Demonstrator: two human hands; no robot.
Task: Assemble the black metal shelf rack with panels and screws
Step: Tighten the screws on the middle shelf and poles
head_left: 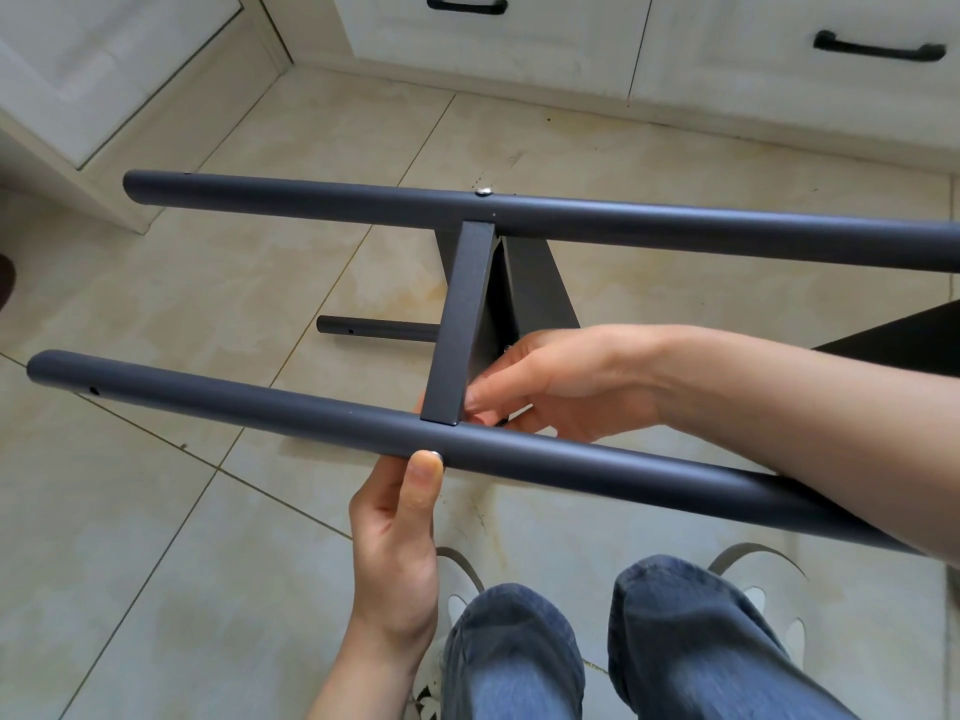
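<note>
The floor [156, 485] is laid with large beige glossy tiles, marbled in cream and tan, with thin dark grout lines running diagonally across the scene. Some yellowish stains mark the tiles near the middle, close to the near edge. On the floor, around the centre, stands the lower part of a black metal rack [540, 288], its flat panel resting on the tiles, with a short dark tube [374, 332] reaching out to the left just above or on the tiles; which cannot be told. At the near edge two white shoes [763, 579] stand on the tiles. White cabinets [493, 44] meet the floor along the far side and far left
</note>
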